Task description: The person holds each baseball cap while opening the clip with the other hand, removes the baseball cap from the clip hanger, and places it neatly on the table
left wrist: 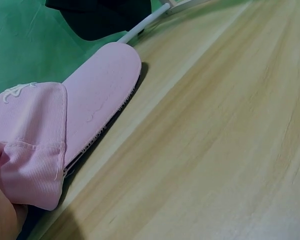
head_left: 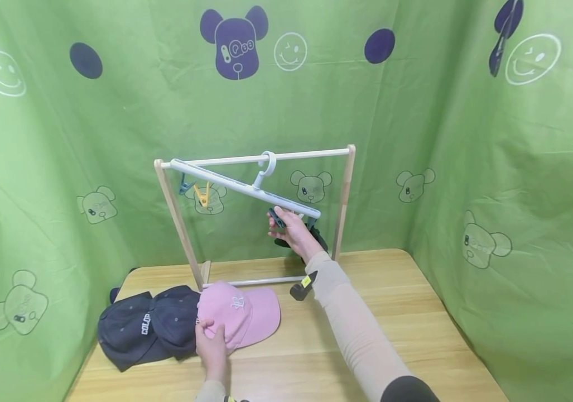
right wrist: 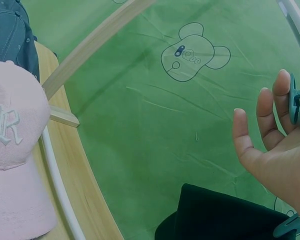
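My left hand (head_left: 213,347) pinches the rear edge of a pink baseball cap (head_left: 261,315), which lies on the table with its brim pointing right. Up at the rack, my right hand (head_left: 297,233) squeezes a teal clip (right wrist: 299,102) between thumb and fingers. That clip is on a pale hanger (head_left: 231,183), hooked over the rack's bar and tilted down to the right. From another teal clip (right wrist: 289,226) at the hanger's low end hangs a dark cap (right wrist: 220,215), partly behind my right hand in the head view. A yellow clip (head_left: 203,196) and a teal clip (head_left: 184,185) dangle from the raised end.
Two dark caps (head_left: 133,326) lie overlapped left of the pink one. The wooden rack (head_left: 343,201) stands toward the back of the wooden table (head_left: 391,312), with a white lower bar (head_left: 266,281). Green printed curtain (head_left: 467,139) encloses the back and sides.
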### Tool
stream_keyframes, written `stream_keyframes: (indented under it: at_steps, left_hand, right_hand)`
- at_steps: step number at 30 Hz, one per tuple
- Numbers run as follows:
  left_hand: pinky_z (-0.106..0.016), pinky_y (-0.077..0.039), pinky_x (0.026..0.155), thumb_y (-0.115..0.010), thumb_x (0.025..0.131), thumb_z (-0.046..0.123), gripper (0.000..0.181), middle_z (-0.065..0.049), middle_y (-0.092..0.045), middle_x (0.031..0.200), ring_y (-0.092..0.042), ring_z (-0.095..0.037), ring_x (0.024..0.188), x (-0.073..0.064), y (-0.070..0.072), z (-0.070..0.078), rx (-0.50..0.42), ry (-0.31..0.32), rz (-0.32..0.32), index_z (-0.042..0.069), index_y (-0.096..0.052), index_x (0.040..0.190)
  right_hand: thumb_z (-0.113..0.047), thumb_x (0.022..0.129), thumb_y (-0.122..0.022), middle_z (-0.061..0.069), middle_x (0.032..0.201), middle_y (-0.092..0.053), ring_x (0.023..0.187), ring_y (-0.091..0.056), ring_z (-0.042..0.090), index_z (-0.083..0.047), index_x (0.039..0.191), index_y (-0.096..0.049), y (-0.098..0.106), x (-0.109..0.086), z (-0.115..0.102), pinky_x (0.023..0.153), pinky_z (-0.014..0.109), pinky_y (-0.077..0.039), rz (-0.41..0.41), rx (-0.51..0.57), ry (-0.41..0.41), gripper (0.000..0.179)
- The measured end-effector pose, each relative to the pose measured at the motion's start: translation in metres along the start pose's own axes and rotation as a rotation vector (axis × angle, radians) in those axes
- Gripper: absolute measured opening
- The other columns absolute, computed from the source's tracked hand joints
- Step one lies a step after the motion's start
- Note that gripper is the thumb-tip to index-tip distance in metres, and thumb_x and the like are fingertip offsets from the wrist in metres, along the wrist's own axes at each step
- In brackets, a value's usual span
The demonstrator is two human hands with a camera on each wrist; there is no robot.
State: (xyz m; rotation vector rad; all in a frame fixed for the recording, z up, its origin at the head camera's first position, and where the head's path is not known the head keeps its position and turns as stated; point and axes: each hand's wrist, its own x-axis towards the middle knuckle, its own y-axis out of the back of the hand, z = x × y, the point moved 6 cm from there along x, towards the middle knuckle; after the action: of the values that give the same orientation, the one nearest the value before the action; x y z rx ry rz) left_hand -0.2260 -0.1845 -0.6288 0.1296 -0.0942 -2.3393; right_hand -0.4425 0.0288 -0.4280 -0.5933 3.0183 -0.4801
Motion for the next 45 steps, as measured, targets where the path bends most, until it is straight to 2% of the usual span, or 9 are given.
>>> stream_keyframes:
  at_steps: [10,17,22,25,29,37,45]
  left_hand:
    - [-0.062,-0.028,0.111,-0.066,0.086,0.001,0.031,-0.027,-0.049,0.139,-0.042,-0.042,0.130,0.004,-0.002,-0.005,-0.013,-0.004,-0.028,0.002,-0.051,0.113]
    - [-0.061,-0.027,0.112,-0.066,0.084,-0.001,0.031,-0.028,-0.050,0.138,-0.042,-0.042,0.130,0.000,-0.001,-0.002,-0.005,-0.020,-0.035,0.000,-0.052,0.112]
    - [-0.060,-0.029,0.112,-0.062,0.083,-0.005,0.031,-0.029,-0.050,0.136,-0.042,-0.042,0.130,0.002,0.000,-0.001,-0.012,-0.027,-0.034,-0.002,-0.052,0.112]
    - [-0.058,-0.032,0.111,-0.059,0.085,-0.006,0.031,-0.029,-0.049,0.137,-0.043,-0.041,0.129,0.004,0.000,-0.002,-0.014,-0.005,-0.051,-0.002,-0.051,0.114]
    - [-0.057,-0.032,0.111,-0.056,0.084,-0.006,0.031,-0.030,-0.051,0.136,-0.044,-0.042,0.128,0.006,0.002,0.000,0.020,-0.004,-0.066,-0.003,-0.053,0.114]
    - [-0.056,-0.038,0.102,-0.058,0.080,-0.005,0.027,-0.029,-0.060,0.121,-0.053,-0.044,0.116,0.007,0.012,0.016,0.146,-0.090,-0.027,-0.004,-0.059,0.107]
    - [-0.051,-0.042,0.090,-0.057,0.081,-0.003,0.027,-0.027,-0.063,0.110,-0.057,-0.040,0.102,0.010,0.018,0.023,0.201,-0.096,-0.035,-0.003,-0.061,0.108]
  right_hand:
    - [-0.038,0.101,-0.047,-0.006,0.072,-0.061,0.071,-0.057,0.009,-0.012,0.104,-0.060,-0.002,0.001,-0.001,0.081,0.032,-0.052,-0.001,-0.001,-0.007,0.029]
    - [-0.037,0.102,-0.046,-0.005,0.074,-0.061,0.073,-0.057,0.009,-0.010,0.107,-0.060,0.000,0.000,-0.001,0.082,0.032,-0.052,-0.001,-0.016,-0.007,0.031]
    - [-0.040,0.102,-0.044,-0.005,0.075,-0.060,0.075,-0.056,0.009,-0.007,0.113,-0.059,-0.001,0.001,-0.001,0.082,0.031,-0.052,-0.010,-0.055,0.001,0.038]
    - [-0.042,0.102,-0.042,-0.005,0.075,-0.059,0.076,-0.056,0.010,-0.003,0.118,-0.057,0.000,0.001,-0.002,0.083,0.031,-0.052,-0.010,-0.082,0.004,0.045]
    - [-0.043,0.102,-0.040,-0.005,0.074,-0.057,0.075,-0.056,0.010,0.002,0.124,-0.055,0.000,0.001,-0.001,0.082,0.030,-0.051,-0.010,-0.106,0.006,0.052]
    - [-0.047,0.102,-0.039,-0.004,0.073,-0.057,0.073,-0.056,0.010,0.003,0.122,-0.056,-0.004,0.001,0.000,0.081,0.030,-0.051,-0.001,-0.076,-0.007,0.056]
    - [-0.046,0.102,-0.039,-0.004,0.071,-0.057,0.071,-0.055,0.009,0.005,0.127,-0.054,-0.006,0.000,-0.001,0.081,0.029,-0.052,0.017,-0.073,-0.022,0.058]
